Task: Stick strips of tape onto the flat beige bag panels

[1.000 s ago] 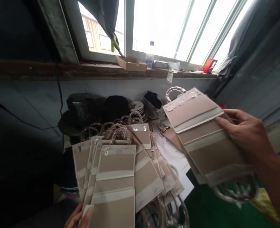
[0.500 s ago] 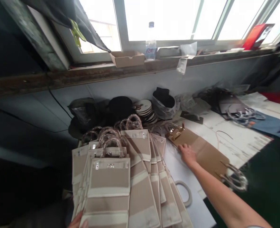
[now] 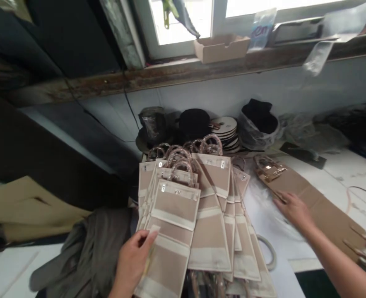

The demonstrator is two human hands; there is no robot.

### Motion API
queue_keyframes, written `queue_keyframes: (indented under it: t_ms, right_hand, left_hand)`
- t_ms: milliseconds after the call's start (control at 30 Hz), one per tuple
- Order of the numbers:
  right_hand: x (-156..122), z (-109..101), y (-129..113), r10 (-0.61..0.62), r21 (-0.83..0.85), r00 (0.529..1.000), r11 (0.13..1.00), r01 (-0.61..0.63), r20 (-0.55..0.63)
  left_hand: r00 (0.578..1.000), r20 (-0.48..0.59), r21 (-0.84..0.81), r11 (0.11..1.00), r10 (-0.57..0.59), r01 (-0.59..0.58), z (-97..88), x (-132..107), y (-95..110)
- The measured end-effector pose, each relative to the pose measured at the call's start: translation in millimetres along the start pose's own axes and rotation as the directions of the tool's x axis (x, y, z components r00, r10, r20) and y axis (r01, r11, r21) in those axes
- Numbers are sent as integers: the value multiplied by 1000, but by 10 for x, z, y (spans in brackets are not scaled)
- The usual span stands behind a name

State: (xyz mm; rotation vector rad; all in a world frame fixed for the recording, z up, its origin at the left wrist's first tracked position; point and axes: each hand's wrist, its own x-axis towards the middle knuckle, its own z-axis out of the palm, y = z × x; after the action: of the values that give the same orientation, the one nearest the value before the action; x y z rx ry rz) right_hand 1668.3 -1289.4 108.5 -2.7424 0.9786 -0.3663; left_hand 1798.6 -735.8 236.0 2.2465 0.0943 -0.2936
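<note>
My left hand [image 3: 133, 258] is closed, thumb and fingers pinching the left edge of the top beige bag panel [image 3: 173, 207]. This flat, unfolded panel has pale bands, small metal fittings and a wrapped handle at its far end. Beneath and beside it, more beige bag panels [image 3: 212, 240] lie fanned in overlapping stacks. To the right, my right hand [image 3: 294, 213] is closed on the near edge of a plain tan bag panel [image 3: 322, 203], which has handles at both ends. Its fingertips are partly hidden and a little blurred.
A grey ring [image 3: 269, 252] lies right of the stacks. Behind them stand stacked reels [image 3: 226, 128] and a plastic-wrapped black roll [image 3: 259, 124]. Grey cloth [image 3: 92, 252] is heaped at left. On the window ledge are a cardboard box [image 3: 222, 47] and a bottle [image 3: 262, 31].
The view has swung left and down. My left hand has moved further up the top beige panel's left edge. My right hand stays by the tan panel's near edge, its fingers now closed on it.
</note>
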Motion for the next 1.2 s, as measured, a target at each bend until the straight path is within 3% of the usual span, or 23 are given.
queue_keyframes:
  t_ms: [67,133,200,233,300,333,400,500,767,867,967,1067,1200]
  right_hand:
    - [-258,-304,-450,33,274,993,962,0,-117]
    - [-566,-717,-1118,14,451,988,891,59,-157]
    - [-890,-1082,-1916,-158,631,986,762,149,-42]
    - [-1040,-1205,-2316,-271,708,961,689,156,51]
    - [-1285,-1306,-3021,-425,793,870,605,68,250]
    - [-1372,-1293,-3297,-455,819,843,573,31,287]
    - [-1483,-1189,-3672,-508,837,783,547,-30,360]
    - [-1554,-1015,-3890,-524,818,752,574,-34,399]
    - [-1654,-1006,-4003,-550,751,749,652,108,369]
    - [-1673,-987,-4011,-567,732,759,657,183,319]
    - [-1668,-946,-3985,-592,690,763,666,283,259]
    - [-1640,-929,-3946,-614,594,759,700,396,218]
    - [-1612,-940,-3919,-648,412,733,737,536,206]
  left_hand:
    - [997,-13,-55,996,75,-76,24,14,35]
    - [988,-2,-124,981,152,-151,39,45,64]
    - [975,24,-187,959,221,-213,38,65,102]
    - [966,40,-212,947,254,-240,31,65,122]
    - [942,66,-247,920,329,-304,6,52,144]
    - [923,74,-254,902,377,-348,-11,42,139]
    - [871,79,-248,856,486,-454,-51,28,96]
    - [803,91,-204,800,589,-564,-118,40,-18]
    - [748,170,-293,757,642,-583,-221,104,-141]
    - [749,160,-286,757,643,-588,-208,122,-155]
    - [721,198,-265,745,664,-613,-186,139,-171]
    - [667,240,-229,709,706,-667,-169,152,-188]
    - [555,246,-127,594,795,-794,-157,159,-191]
